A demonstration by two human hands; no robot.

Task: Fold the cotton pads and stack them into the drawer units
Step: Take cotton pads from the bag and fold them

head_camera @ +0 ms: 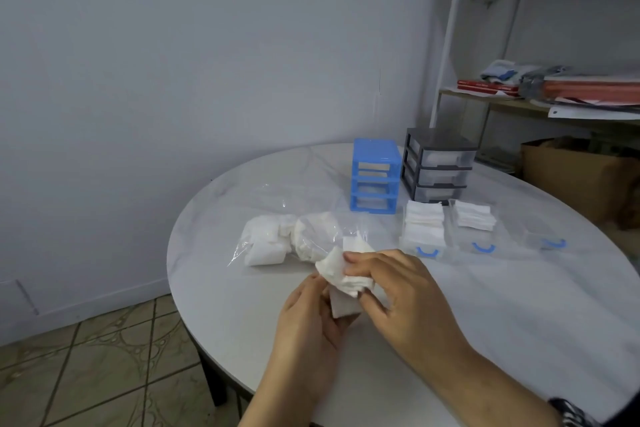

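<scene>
Head view: a white square cotton pad [346, 279] is pinched by both grips, left hand [311, 329] under it, right hand [398, 291] curled over it, above the round white counter [519, 322] near its front edge. Blue plastic drawer unit [375, 180] and grey drawer unit [438, 166] are placed toward the far edge.

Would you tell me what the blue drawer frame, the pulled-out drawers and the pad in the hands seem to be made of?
Blue drawer frame: apparently moulded plastic, opaque with a slight sheen along its edges.
Pulled-out drawers: clear hard plastic, since the stacked pads show through the walls; handles are blue.
Pad, held by left hand and right hand: soft, matte white fibre, likely cotton; it creases.
</scene>
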